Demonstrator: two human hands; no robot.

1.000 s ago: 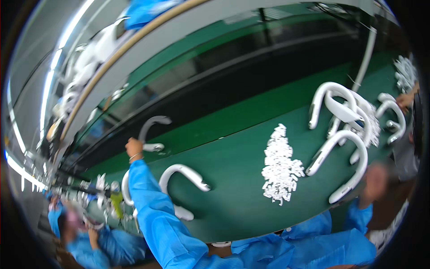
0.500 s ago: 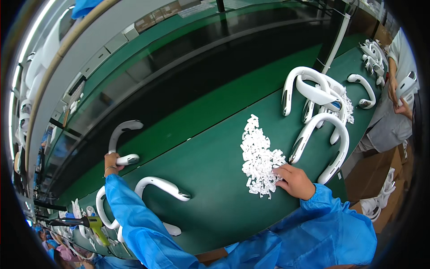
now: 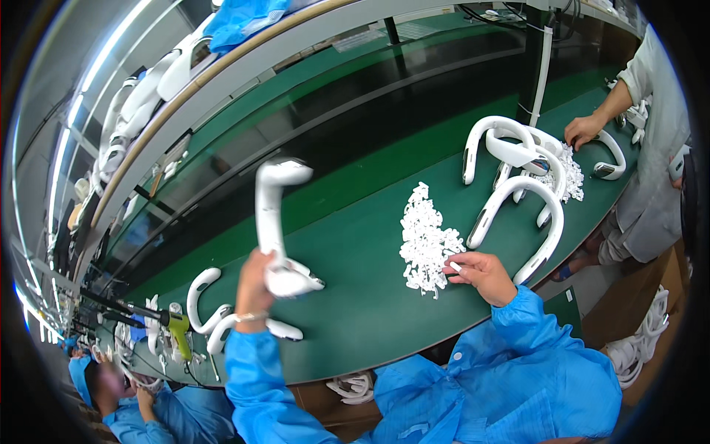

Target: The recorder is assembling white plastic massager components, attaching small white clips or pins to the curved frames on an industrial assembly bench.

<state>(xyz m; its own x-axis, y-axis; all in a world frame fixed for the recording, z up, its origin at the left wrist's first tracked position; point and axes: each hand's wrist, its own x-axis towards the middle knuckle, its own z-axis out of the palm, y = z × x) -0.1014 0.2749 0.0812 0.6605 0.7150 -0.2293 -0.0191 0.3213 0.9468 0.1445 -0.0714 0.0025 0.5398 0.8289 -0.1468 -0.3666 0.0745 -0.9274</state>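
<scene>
My left hand point(image 3: 254, 287) grips a white U-shaped neckband device, like a neck fan point(image 3: 271, 214), and holds it raised over the left part of the green table. The device is slightly blurred. Between the fingertips of my right hand point(image 3: 482, 277) is a small white plastic piece point(image 3: 455, 267). Just left of that hand lies a heap of similar small white pieces point(image 3: 427, 237). Several more white neckbands point(image 3: 551, 203) lie beyond my right hand, stacked partly over one another. Others point(image 3: 198, 300) rest beside my left forearm.
A co-worker's hand point(image 3: 584, 131) reaches to a second heap of white pieces point(image 3: 569, 174) at the far right. A yellow-green power tool point(image 3: 179, 333) lies at the left, near another person in blue point(image 3: 174, 414). Cardboard boxes point(image 3: 592, 325) stand below the table's right edge.
My left hand has brought the neckband nearer and to the right, off the far strip. My right hand has lifted a small piece from the heap. The co-worker's hand has reached over the table.
</scene>
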